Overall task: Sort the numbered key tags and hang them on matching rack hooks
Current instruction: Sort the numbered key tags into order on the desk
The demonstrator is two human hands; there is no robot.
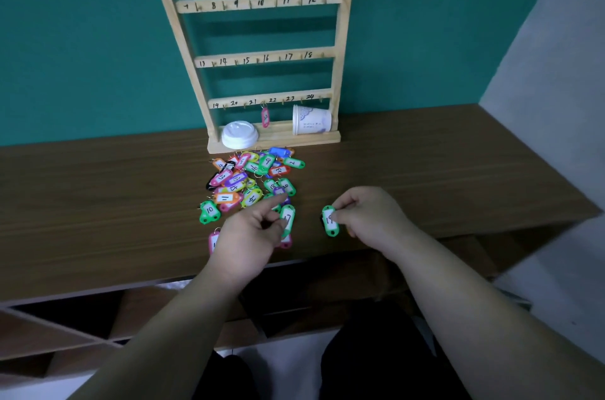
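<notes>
A heap of coloured numbered key tags (252, 181) lies on the wooden desk in front of the wooden rack (262, 59). The rack's rails carry handwritten numbers beside small hooks. One pink tag (265, 118) hangs on the bottom rail near 21 and 22. My right hand (366, 214) pinches a green tag (329, 221) just right of the heap. At the heap's near edge, my left hand (252, 229) has its index finger stretched toward the tags and its other fingers curled beside another green tag (288, 219). A pink tag (213, 242) is partly hidden under that hand.
A white paper cup (311, 120) lies on its side on the rack's base, with its white lid (239, 134) leaning at the base's left. The desk (98, 203) stretches wide on both sides. Open shelf compartments (65, 327) sit below its front edge.
</notes>
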